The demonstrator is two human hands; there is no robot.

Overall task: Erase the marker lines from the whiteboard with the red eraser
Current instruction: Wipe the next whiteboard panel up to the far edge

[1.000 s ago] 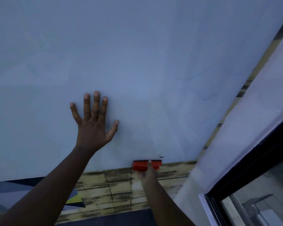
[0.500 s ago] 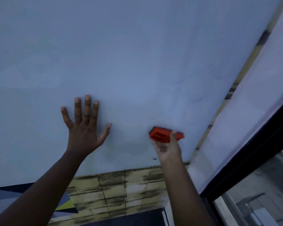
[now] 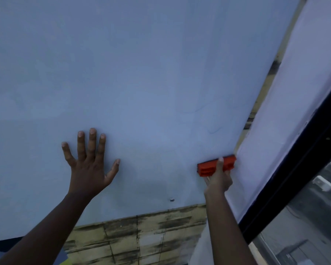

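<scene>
I pinch the red eraser [image 3: 216, 166] in my right hand [image 3: 217, 180], pressing it on the whiteboard [image 3: 141, 73] at its right edge, lower right of the frame. Faint blue marker lines [image 3: 214, 130] remain above it. My left hand [image 3: 90, 165] lies flat, fingers [image 3: 92, 144] spread, lower left.

Dim bluish light, perhaps slightly soft

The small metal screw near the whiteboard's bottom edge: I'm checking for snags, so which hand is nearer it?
Right. The right hand is just up-right of the screw; the left hand lies farther up-left.
</scene>
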